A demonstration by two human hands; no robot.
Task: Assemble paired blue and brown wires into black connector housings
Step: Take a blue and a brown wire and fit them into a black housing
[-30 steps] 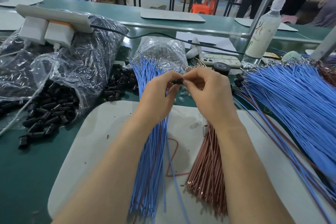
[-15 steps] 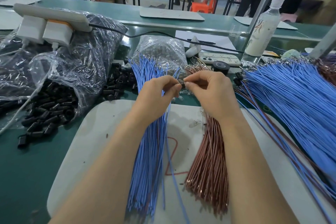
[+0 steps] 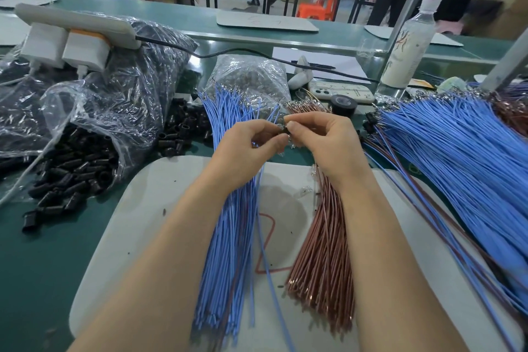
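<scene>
Two bare hands meet above the far edge of a pale grey rounded work mat point(image 3: 137, 237) on the green table point(image 3: 43, 266); the left hand point(image 3: 245, 148) and the right hand point(image 3: 328, 143) have thumb and forefinger tips pinched together from either side on a small black plastic connector housing point(image 3: 285, 131), the other fingers curled under; a single thin blue wire point(image 3: 268, 266) hangs from the pinch and trails down across the mat.

Under the left wrist lies a long bundle of blue insulated wires point(image 3: 228, 237), its metal-tipped ends fanned out beyond the mat's far edge; under the right wrist lies a bundle of brown insulated wires point(image 3: 323, 251), splayed toward the near edge.

To the left, a crumpled clear plastic bag point(image 3: 94, 123) lies on its side with its mouth open; black tubular housings point(image 3: 71, 177) fill it and spill onto the table; a loose heap of the same black housings point(image 3: 183, 128) sits just beside the blue bundle's far end. Behind the hands a smaller clear bag point(image 3: 251, 77) holds small dark pieces; what they are I cannot tell. A clear plastic bottle with a white label point(image 3: 405, 54) stands at the right rear, near a roll of black tape point(image 3: 343, 103).

A broad pile of blue wires point(image 3: 457, 157) covers the mat's right edge. Bare mat shows between the two bundles and left of the blue one; bare green table runs along the mat's left edge.
</scene>
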